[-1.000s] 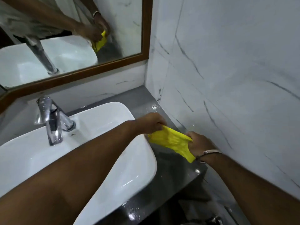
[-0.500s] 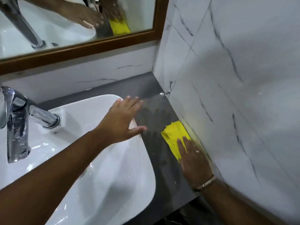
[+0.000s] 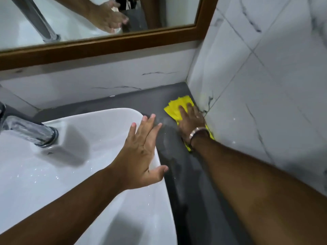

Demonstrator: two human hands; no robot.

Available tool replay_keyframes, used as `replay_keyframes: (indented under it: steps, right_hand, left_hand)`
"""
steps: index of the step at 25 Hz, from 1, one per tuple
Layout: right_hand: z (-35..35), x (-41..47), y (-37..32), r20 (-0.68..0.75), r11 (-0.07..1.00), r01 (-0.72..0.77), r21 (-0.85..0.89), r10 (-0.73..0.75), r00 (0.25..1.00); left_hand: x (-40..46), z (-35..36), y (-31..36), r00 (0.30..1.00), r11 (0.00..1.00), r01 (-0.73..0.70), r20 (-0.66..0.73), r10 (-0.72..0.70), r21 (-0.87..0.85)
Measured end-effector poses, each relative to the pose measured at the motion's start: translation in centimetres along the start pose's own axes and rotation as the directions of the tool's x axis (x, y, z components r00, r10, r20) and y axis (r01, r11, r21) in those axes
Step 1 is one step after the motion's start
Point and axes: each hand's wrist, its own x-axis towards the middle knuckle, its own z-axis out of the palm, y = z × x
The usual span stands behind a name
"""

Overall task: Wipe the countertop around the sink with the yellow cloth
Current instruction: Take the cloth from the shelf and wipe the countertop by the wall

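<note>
The yellow cloth (image 3: 176, 107) lies flat on the dark grey countertop (image 3: 184, 174), to the right of the white sink (image 3: 145, 206) and close to the back corner. My right hand (image 3: 190, 121) presses down on the cloth with flat fingers, hard against the tiled side wall; a metal bangle sits on its wrist. A strip of cloth shows behind the wrist too. My left hand (image 3: 141, 154) hovers over the sink's right rim, fingers spread, holding nothing.
A chrome tap (image 3: 26, 129) stands at the sink's back left. A wood-framed mirror (image 3: 106, 45) hangs on the back wall. White marble-look tiles (image 3: 265, 85) close off the right side, leaving a narrow counter strip.
My right hand has slid the cloth along the counter away from me, towards the back corner. My left hand stays open over the sink rim. One second ago both hands held the cloth.
</note>
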Motion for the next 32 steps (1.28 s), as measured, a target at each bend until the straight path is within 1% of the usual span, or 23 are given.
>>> replay_keyframes:
  steps: [1, 2, 4, 5, 6, 8, 9, 10, 11, 13, 15, 17, 18, 19, 21, 23, 25, 26, 27, 28, 29, 30, 32]
  right_hand:
    - [0.6, 1.4, -1.1, -0.014, 0.998, 0.052, -0.033, -0.053, 0.998]
    - [1.7, 0.5, -1.9, -0.014, 0.985, 0.158, -0.073, -0.16, 0.987]
    - [3.9, -7.8, -2.1, 0.052, 0.909, 0.395, -0.135, -0.391, 0.919]
    - [5.1, -13.9, -1.2, 0.068, 0.885, 0.446, -0.138, -0.44, 0.895]
    - [6.2, -19.7, 0.2, 0.06, 0.885, 0.448, -0.129, -0.444, 0.894]
    - [6.3, -26.1, 3.4, -0.043, 0.908, 0.393, -0.148, -0.402, 0.914]
    - [6.1, -25.3, 5.2, -0.06, 0.917, 0.358, -0.177, -0.373, 0.926]
    - [5.6, -22.4, 5.8, -0.068, 0.939, 0.292, -0.181, -0.308, 0.949]
    - [4.4, -18.4, 5.6, -0.052, 0.967, 0.217, -0.13, -0.225, 0.973]
    - [2.0, -10.0, 3.6, -0.079, 0.991, 0.084, -0.101, -0.092, 0.993]
    - [3.0, -7.9, 0.2, -0.031, 1.0, 0.003, -0.002, -0.003, 1.0]
    - [4.9, -15.0, -2.0, 0.034, 0.988, 0.074, 0.135, -0.079, 0.996]
    - [5.8, -20.9, -2.5, 0.089, 0.97, 0.166, 0.178, -0.184, 0.979]
    - [6.2, -26.6, -2.3, 0.147, 0.949, 0.262, 0.174, -0.288, 0.946]
    - [6.1, -32.1, 0.4, 0.155, 0.943, 0.333, 0.008, -0.331, 0.931]
    - [6.6, -29.1, 3.3, 0.048, 0.97, 0.208, -0.122, -0.204, 0.978]
    - [4.7, -22.7, 3.2, -0.051, 0.998, -0.036, -0.051, 0.033, 0.998]
    - [3.6, -20.3, 1.7, -0.041, 0.992, -0.124, 0.021, 0.125, 0.991]
    - [3.8, -19.0, -0.1, -0.086, 0.987, -0.144, 0.065, 0.149, 0.985]
    - [4.4, -19.7, -1.9, -0.157, 0.99, -0.071, 0.12, 0.09, 0.983]
    - [5.7, -21.8, -3.1, -0.243, 0.984, 0.066, 0.164, -0.024, 0.97]
    - [7.0, -25.1, -4.0, -0.281, 0.959, 0.225, 0.173, -0.171, 0.944]
    - [8.0, -31.3, -1.9, -0.168, 0.921, 0.388, 0.046, -0.375, 0.911]
  left_hand:
    - [0.0, 0.2, -0.1, 1.0, 1.0, -0.001, -0.008, 0.001, -0.007]
    - [0.2, 0.2, -0.2, 1.0, 1.0, -0.004, -0.009, 0.004, -0.022]
    - [0.2, -0.2, -0.1, 1.0, 0.998, -0.003, 0.004, 0.004, -0.059]
    - [0.1, -0.3, -0.1, 1.0, 0.998, 0.002, 0.015, -0.001, -0.063]
    - [0.1, -0.5, -0.1, 1.0, 0.999, 0.004, 0.027, -0.003, -0.055]
    - [0.0, -0.6, 0.0, 0.998, 0.999, -0.002, 0.055, 0.004, -0.032]
    - [0.0, -0.5, 0.0, 0.998, 1.0, -0.001, 0.055, 0.003, -0.03]
    - [-0.1, -0.4, -0.1, 0.999, 0.999, 0.001, 0.05, 0.001, -0.033]
    - [0.0, -0.3, -0.1, 0.999, 0.999, 0.004, 0.04, -0.002, -0.042]
    - [0.1, 0.1, -0.2, 1.0, 0.998, -0.002, 0.011, 0.003, -0.06]
    - [0.0, 0.5, -0.4, 0.999, 0.997, -0.023, -0.028, 0.021, -0.07]
    - [0.0, 0.5, -0.4, 0.999, 0.996, -0.032, -0.044, 0.028, -0.085]
    - [0.0, 0.3, -0.3, 0.999, 0.995, -0.026, -0.034, 0.023, -0.093]
    - [0.0, 0.2, -0.3, 1.0, 0.995, -0.019, -0.016, 0.017, -0.093]
    - [0.0, -0.2, 0.0, 1.0, 0.997, -0.012, 0.016, 0.013, -0.075]
    - [-0.1, -0.5, 0.0, 0.999, 0.999, -0.004, 0.042, 0.006, -0.035]
    - [-0.1, -1.2, 0.5, 0.997, 0.999, 0.018, 0.074, -0.02, 0.027]
    - [-0.2, -1.6, 0.9, 0.996, 0.997, 0.022, 0.082, -0.028, 0.073]
    - [-0.4, -2.1, 1.6, 0.996, 0.992, -0.007, 0.092, -0.005, 0.126]
    - [-0.8, -2.4, 2.5, 0.991, 0.982, -0.076, 0.119, 0.056, 0.171]
    - [-1.5, -2.6, 3.6, 0.977, 0.966, -0.168, 0.16, 0.137, 0.197]
    - [-2.3, -2.5, 4.6, 0.955, 0.946, -0.251, 0.21, 0.208, 0.206]
    - [-3.4, -2.5, 5.9, 0.923, 0.936, -0.303, 0.299, 0.241, 0.181]
